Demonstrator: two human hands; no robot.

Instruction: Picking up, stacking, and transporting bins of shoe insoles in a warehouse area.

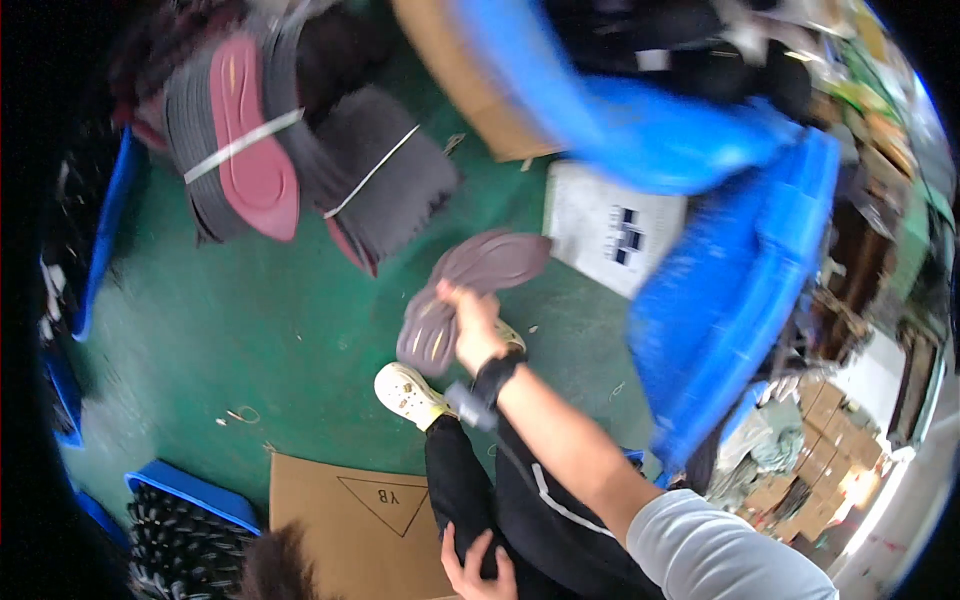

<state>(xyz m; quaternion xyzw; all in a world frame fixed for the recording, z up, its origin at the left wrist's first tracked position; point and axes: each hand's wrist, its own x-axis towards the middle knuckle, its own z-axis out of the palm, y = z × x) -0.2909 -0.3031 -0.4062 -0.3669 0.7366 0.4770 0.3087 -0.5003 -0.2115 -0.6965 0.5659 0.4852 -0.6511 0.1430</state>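
Observation:
Over the green floor, my right hand (476, 325) grips a few brownish-mauve insoles (490, 258) by their middle. The insoles fan apart slightly, one end toward the blue crate and the other toward my shoe. A dark band circles my right wrist. Low in the picture, my left hand (478, 570) rests on my black trousers with its fingers spread and nothing in them. Strapped stacks of insoles lie at the upper left: one bundle shows a pink insole (240, 130) on top, beside a dark grey bundle (385, 165) bound with a white strap.
A large blue crate (720, 310), blurred along its upper rim, stands to the right beside a white box (610, 220). Brown cardboard (350, 520) lies near my legs, by a blue crate of black pieces (190, 525). My cream clog (408, 393) is on the floor. Cartons (825, 430) are piled far right.

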